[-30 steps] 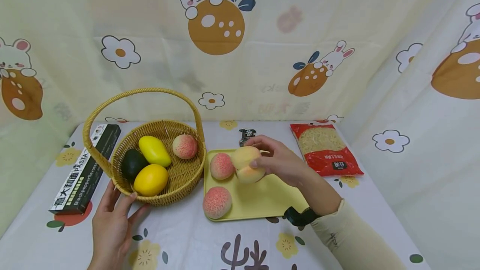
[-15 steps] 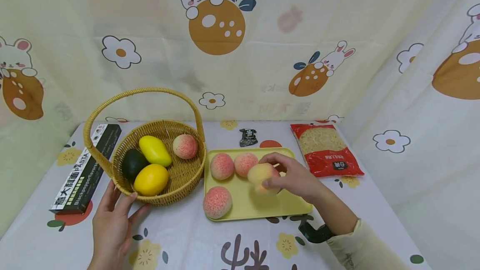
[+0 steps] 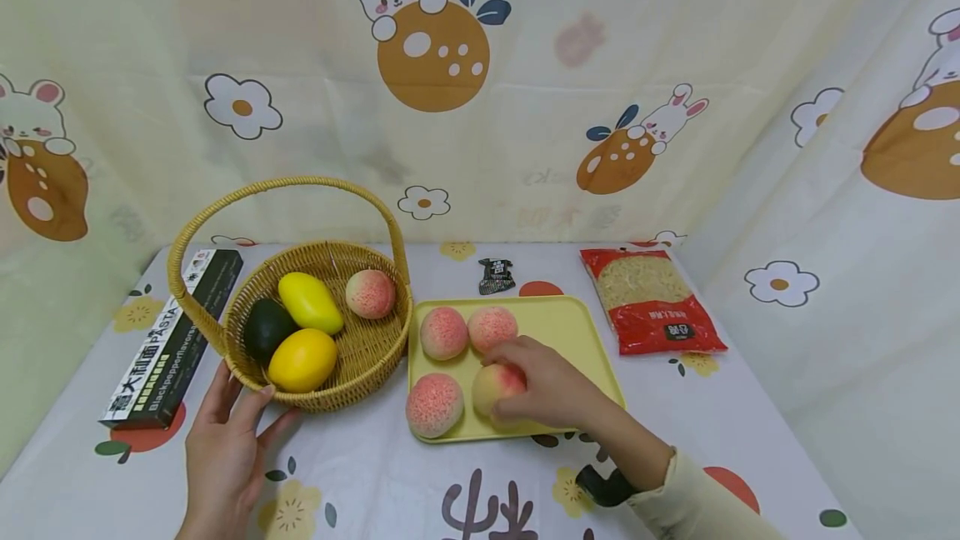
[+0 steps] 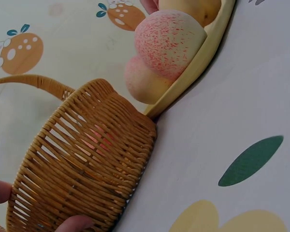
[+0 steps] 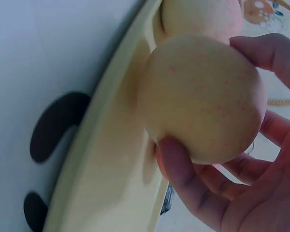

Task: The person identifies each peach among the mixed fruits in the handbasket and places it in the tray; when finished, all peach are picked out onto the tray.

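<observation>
In the head view my right hand (image 3: 540, 386) grips a yellow and pink peach (image 3: 495, 390) low over the front of the yellow tray (image 3: 577, 323). Thumb and fingers wrap that peach (image 5: 203, 96) in the right wrist view. Three pinker peaches lie on the tray: one at back left (image 3: 444, 332), another beside it (image 3: 492, 327), the third at front left (image 3: 435, 404). My left hand (image 3: 225, 448) touches the near left side of a wicker basket (image 3: 375, 365), its fingers spread along the wall. Inside are a peach (image 3: 370, 293), a yellow mango (image 3: 310, 302), a rounder yellow fruit (image 3: 302, 359) and a dark green avocado (image 3: 267, 330).
A black and white pasta box (image 3: 172, 340) lies left of the basket, whose tall handle (image 3: 330, 182) arches above it. A red bag of pasta (image 3: 652, 302) lies right of the tray. Behind the tray sits a small black packet (image 3: 497, 275). A printed curtain (image 3: 510, 148) hangs behind the table.
My right hand has carried its peach away from the back peaches, first right, then down and left to the tray's front. My left hand and the basket stay put.
</observation>
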`<state>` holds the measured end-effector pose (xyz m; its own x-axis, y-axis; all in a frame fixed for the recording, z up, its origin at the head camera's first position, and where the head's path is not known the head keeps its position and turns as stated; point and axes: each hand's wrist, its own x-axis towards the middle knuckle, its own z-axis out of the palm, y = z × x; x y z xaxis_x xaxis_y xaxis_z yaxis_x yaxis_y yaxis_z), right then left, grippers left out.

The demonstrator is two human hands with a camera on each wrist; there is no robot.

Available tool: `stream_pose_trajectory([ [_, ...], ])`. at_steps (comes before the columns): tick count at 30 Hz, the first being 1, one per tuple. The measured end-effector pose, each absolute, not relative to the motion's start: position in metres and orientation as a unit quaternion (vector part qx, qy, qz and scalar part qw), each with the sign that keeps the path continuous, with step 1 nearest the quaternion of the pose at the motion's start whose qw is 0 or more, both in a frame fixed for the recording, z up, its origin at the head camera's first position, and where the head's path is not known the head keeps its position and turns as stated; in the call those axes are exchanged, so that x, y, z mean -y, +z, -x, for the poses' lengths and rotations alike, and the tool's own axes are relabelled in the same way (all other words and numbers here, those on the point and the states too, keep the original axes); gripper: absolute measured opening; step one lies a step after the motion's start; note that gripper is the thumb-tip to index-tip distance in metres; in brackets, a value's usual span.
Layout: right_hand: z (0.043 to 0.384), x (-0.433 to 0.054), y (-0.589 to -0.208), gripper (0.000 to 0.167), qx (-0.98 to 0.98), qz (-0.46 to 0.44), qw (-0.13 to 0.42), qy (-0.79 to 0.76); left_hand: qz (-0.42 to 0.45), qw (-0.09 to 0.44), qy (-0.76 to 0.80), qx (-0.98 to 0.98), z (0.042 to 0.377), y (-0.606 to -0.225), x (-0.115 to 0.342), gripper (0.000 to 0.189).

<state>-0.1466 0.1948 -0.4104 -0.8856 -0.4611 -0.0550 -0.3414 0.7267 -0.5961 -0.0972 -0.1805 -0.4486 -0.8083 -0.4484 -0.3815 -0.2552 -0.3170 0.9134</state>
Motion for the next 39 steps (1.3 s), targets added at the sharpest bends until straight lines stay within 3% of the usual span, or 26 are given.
stream_pose_trajectory([
  [9,0.139,-0.176,-0.407,0.052,-0.946,0.23,0.092,-0.21,-0.309,0.06,-0.754,0.577,0.098,-0.45,0.18,0.078],
  [17,0.138,-0.182,-0.407,0.055,-0.939,0.24,0.098,-0.225,-0.309,0.056,-0.752,0.58,0.099,-0.45,0.18,0.078],
  [25,0.131,-0.2,-0.395,0.062,-0.921,0.217,0.091,-0.311,-0.307,0.059,-0.751,0.581,0.099,-0.449,0.18,0.077],
  [39,0.159,-0.204,-0.37,0.041,-0.76,0.147,0.115,-0.623,-0.309,0.062,-0.754,0.577,0.097,-0.447,0.181,0.077],
])
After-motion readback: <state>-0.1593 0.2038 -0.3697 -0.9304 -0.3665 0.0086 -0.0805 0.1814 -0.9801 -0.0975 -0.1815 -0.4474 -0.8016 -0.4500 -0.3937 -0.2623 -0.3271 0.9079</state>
